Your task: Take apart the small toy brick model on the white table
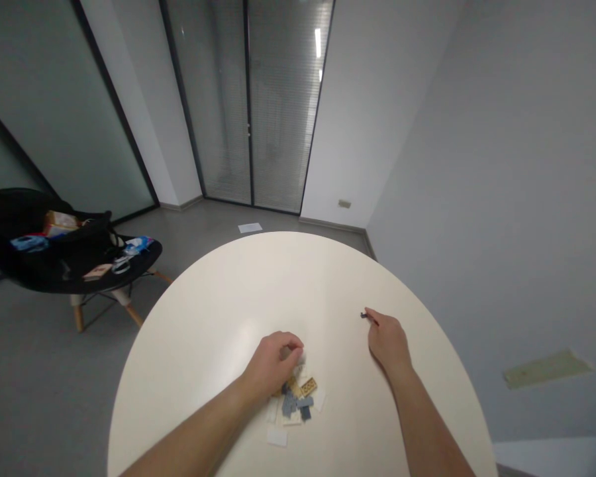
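A small pile of toy bricks (298,396), grey, tan and white, lies on the round white table (258,285) near its front edge. My left hand (274,361) rests over the far side of the pile, fingers curled in a pinch around something pale that I cannot make out. My right hand (388,341) lies to the right of the pile, fingers pinched on a tiny dark piece (364,315) that sticks out past the fingertips just above the tabletop.
A black chair (54,265) on wooden legs stands at the left, loaded with a bag and small items. Grey walls close in on the right; glass doors with blinds (251,106) are at the back. A sheet of paper (249,228) lies on the floor.
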Tool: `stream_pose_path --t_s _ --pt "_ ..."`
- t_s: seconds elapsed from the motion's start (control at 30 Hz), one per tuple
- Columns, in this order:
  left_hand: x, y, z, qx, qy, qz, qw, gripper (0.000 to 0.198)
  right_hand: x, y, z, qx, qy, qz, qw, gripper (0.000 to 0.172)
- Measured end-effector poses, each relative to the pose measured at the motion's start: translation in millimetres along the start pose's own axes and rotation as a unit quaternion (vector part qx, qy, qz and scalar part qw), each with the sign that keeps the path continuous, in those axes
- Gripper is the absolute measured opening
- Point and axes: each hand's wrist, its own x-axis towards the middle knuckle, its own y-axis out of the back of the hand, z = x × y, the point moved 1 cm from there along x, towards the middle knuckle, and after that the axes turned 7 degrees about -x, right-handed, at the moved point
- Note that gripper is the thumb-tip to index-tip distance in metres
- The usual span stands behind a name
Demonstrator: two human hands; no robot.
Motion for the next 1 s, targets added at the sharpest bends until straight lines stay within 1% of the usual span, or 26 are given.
stream_pose_path --t_s 0.13,0.3,0.47,0.73,0.9,1.0 --pt "0 -0.2 0 -0.004 -0.004 0.003 1.0 0.016 -1 -3 2 0.003 0.029 0.013 0.999 0.043" --pt "0 -0.4 -2 -0.017 0.0 0.004 1.0 0.015 -2 -4 2 -0.013 0.046 0.024 0.999 0.041" --pt "0 2.6 -2 -0.013 -0.003 0.008 1.0 0.016 -4 -5 -1 -0.042 0.053 0.006 0.998 0.042" --pt "4 11.5 -1 -0.005 -0.001 0.027 1.0 0.015 -6 -8 -8 -0.061 0.075 -0.008 0.995 0.042" --pt "5 17.0 -1 -0.006 0.0 0.041 0.999 0.015 -13 -8 -19 -0.094 0.065 0.016 0.993 0.041" --pt "6 18.6 -1 -0.009 0.001 0.043 0.999 0.015 -17 -9 -26 -0.108 0.072 0.033 0.991 0.042"
